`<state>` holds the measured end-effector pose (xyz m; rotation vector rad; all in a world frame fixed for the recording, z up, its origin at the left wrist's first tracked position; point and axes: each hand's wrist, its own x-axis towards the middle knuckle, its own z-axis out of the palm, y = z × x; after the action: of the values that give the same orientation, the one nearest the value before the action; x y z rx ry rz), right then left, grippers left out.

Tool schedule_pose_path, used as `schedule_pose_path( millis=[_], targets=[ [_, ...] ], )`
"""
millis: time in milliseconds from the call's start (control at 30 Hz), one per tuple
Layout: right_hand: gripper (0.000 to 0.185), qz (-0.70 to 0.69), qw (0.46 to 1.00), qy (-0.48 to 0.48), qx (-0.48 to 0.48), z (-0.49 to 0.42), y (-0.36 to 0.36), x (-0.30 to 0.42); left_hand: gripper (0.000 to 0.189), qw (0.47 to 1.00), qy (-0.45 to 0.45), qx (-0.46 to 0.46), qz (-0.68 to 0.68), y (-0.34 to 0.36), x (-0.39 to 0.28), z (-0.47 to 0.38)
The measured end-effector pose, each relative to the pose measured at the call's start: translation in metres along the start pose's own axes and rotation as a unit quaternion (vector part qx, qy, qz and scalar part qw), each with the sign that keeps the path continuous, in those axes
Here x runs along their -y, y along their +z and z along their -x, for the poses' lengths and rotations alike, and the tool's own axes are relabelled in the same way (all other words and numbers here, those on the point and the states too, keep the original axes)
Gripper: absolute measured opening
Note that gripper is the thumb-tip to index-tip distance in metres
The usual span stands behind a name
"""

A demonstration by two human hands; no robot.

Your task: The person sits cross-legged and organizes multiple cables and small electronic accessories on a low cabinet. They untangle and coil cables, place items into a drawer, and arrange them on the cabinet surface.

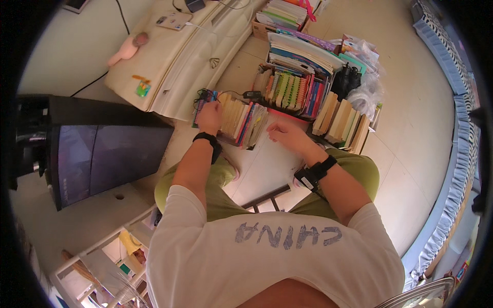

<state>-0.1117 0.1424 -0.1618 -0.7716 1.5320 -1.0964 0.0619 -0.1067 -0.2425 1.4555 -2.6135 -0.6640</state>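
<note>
My left hand (210, 116) is at the left end of a row of upright books (235, 117), its fingers beside a tangle of thin black cable (203, 96). Whether it grips the cable or a book is hidden by the back of the hand. From the tangle, the cable runs to a black power adapter (252, 94) lying by the back of the row. My right hand (289, 137) hangs over the floor to the right of these books, fingers loosely curled, with nothing seen in it. Both wrists wear black straps.
Behind stands a box packed with spiral notebooks (289, 91) and folders (304, 56). More books (341, 121) stand to the right, near clear plastic bags (366, 98). A cream cabinet (185, 65) holds a phone (174, 20). A black cabinet (111, 154) is at left, a blue-skirted bed (458, 154) at right.
</note>
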Motion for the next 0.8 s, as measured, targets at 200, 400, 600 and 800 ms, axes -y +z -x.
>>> schedule_pose_path(
  millis=[200,400,600,800],
  targets=[
    [0.022,0.064,0.997,-0.039,0.01,0.012,0.014,-0.008,0.039,0.973,0.201,0.023,-0.109,0.05,0.067,0.001],
    [0.02,0.02,0.999,-0.045,0.022,0.03,0.017,-0.023,0.047,0.994,0.0,0.111,0.024,0.012,0.022,0.03],
    [0.025,0.065,0.998,0.011,0.011,0.027,0.002,-0.014,0.048,0.993,0.003,0.118,-0.009,-0.023,-0.017,0.031],
    [0.02,0.088,0.996,0.015,0.027,0.024,0.003,0.013,0.047,0.987,-0.063,0.147,-0.012,-0.011,-0.03,0.015]
  ],
)
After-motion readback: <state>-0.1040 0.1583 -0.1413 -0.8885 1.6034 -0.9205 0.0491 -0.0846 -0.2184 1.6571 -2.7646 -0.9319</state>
